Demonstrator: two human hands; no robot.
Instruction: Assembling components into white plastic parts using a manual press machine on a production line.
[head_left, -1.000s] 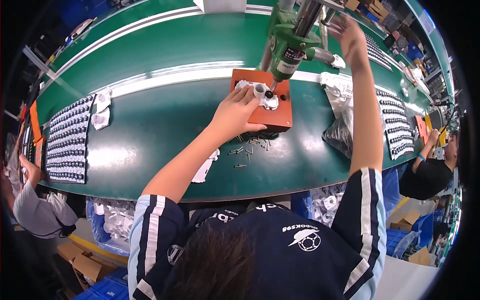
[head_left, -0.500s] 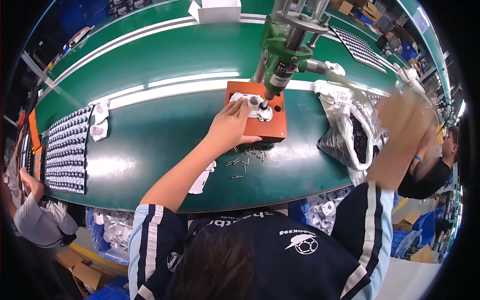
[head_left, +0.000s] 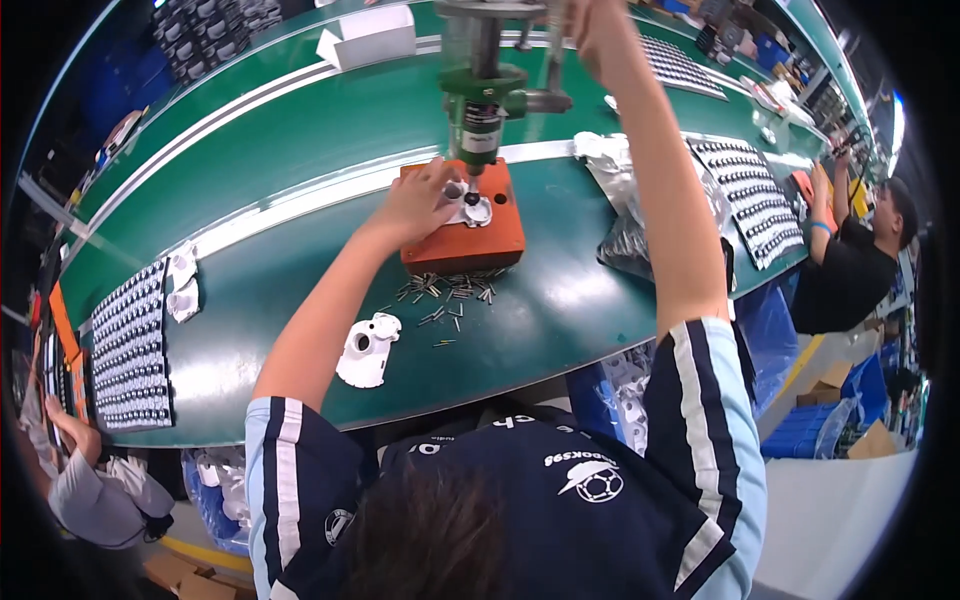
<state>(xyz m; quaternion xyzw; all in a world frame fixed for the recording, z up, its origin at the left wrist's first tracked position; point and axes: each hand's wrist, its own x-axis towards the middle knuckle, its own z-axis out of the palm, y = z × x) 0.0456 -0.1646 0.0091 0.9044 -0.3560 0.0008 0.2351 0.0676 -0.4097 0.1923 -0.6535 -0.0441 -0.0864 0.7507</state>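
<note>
A white plastic part (head_left: 477, 211) lies on top of an orange block (head_left: 470, 242), beneath the spindle of a green drill-type hand press (head_left: 481, 110). My left hand (head_left: 408, 207) grips the part's left side, with fingers curled over it and the thumb nearer to me; the fingers hide some of it. At the upper edge, my right hand (head_left: 604, 45) is raised and closed around the press lever (head_left: 555, 58); it is slightly blurred and partly cut off. Small metal pins (head_left: 455, 287) lie scattered before the block. Another white plastic part (head_left: 366, 350) rests on the green bench near my left forearm.
Trays of small black-and-white pieces stand at the left (head_left: 132, 350) and right (head_left: 750, 200). A clear plastic bag (head_left: 628, 245) lies beside my right forearm. Two white parts (head_left: 183, 283) sit near the left tray. A white box (head_left: 372, 40) stands farther back. Co-workers flank the bench.
My right hand has swung from the far right up to the top with the lever. My left hand stays at the part on the block. The view has shifted, uncovering the loose white part.
</note>
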